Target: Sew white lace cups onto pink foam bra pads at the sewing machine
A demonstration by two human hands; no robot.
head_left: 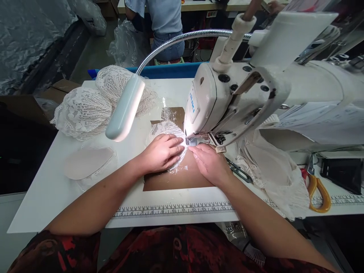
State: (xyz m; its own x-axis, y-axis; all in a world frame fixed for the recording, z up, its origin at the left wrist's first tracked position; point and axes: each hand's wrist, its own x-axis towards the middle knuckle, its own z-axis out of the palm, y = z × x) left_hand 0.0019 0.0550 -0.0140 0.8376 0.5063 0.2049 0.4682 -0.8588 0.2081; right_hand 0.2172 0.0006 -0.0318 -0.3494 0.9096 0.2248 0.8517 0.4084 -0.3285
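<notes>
A white lace cup piece (162,129) lies under the needle area of a white sewing machine (209,89). My left hand (162,153) rests flat on the lace, its fingers stretched toward the needle. Just right of the needle, my right hand (212,163) has its fingers drawn together, with the fingertips at the lace edge; the thumb's grip is partly hidden. Beneath both hands is a brown sheet (173,182) fixed to the white table (93,212). The presser foot is small and half lost in the lamp's glare.
Lace stacks (85,112) sit at the back left, with a beige cup (88,161) nearer. A lamp (125,108) hangs over the left side. To the right are more lace pieces (270,170), thread snips (239,169) and orange-handled scissors (320,195). A person (167,26) sits beyond.
</notes>
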